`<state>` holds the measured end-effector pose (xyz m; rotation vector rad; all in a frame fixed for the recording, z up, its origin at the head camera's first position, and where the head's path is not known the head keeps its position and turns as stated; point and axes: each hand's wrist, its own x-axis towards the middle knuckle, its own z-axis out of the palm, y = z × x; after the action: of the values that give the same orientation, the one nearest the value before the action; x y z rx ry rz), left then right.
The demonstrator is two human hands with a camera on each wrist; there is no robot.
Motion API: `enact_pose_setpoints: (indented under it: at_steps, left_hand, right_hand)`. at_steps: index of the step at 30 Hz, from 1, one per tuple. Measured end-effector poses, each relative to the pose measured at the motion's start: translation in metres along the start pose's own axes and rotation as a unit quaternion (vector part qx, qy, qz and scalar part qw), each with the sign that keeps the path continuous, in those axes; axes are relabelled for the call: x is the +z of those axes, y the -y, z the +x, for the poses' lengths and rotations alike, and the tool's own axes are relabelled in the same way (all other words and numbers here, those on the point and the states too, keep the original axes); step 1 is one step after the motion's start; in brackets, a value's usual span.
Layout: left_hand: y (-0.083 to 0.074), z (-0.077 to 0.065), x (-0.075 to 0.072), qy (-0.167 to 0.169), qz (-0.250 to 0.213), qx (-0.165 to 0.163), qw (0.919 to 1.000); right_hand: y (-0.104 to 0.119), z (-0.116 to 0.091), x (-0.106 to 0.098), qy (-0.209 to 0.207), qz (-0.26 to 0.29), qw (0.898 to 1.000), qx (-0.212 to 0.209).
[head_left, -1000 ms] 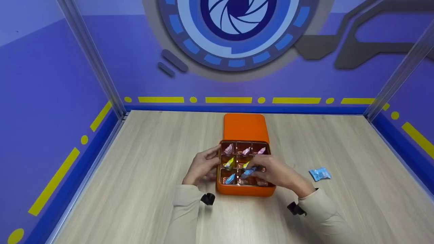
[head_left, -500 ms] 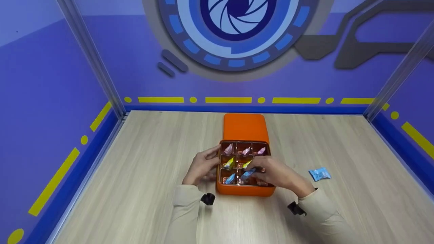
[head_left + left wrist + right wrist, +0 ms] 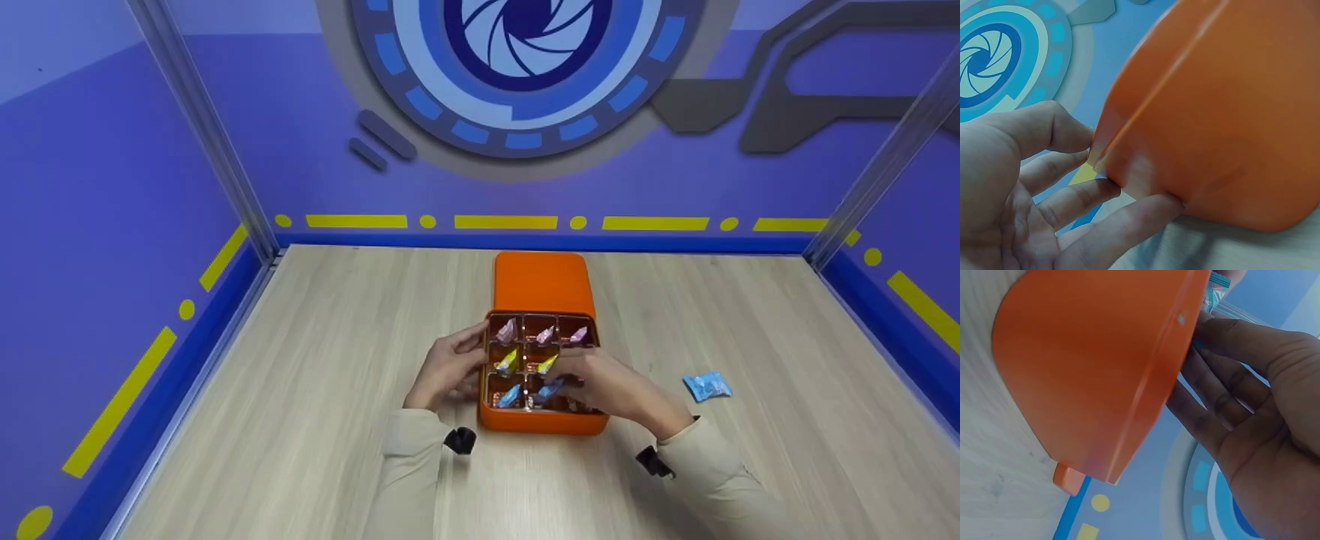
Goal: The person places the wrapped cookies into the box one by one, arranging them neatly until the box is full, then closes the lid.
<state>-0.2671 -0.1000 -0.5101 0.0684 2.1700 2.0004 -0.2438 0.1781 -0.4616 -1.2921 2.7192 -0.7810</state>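
An orange box [image 3: 544, 422] holds a clear divided tray with wrapped candies in its compartments. My left hand [image 3: 450, 367] rests at the box's left side; in the left wrist view its thumb is at the rim and its fingertips touch the outer wall [image 3: 1230, 124]. My right hand [image 3: 600, 379] reaches over the right rim, thumb and fingers down in the tray. They pinch a blue candy [image 3: 549, 389] at the front middle compartment. Another blue candy [image 3: 510, 395] lies front left. Yellow candies [image 3: 508, 362] stand in the middle row, pink ones [image 3: 507, 331] in the back row.
The orange lid [image 3: 544, 281] lies right behind the box. A loose blue candy [image 3: 707, 385] lies on the wooden table [image 3: 337, 337] to the right. Blue printed walls [image 3: 637, 180] enclose the table's back and sides.
My right fingers have sunk slightly lower with the blue candy, which now sits deeper in the front middle compartment. My left hand and the box have stayed in place.
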Motion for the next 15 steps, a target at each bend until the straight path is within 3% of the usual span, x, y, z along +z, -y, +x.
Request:
enact_pose_setpoints:
  at_steps: [15]
  left_hand:
    - [-0.0017,-0.0014,-0.0005,-0.003,0.003,-0.006,1.0]
  right_hand:
    - [-0.0022,-0.0016,0.001,-0.006,-0.003,1.0,-0.005]
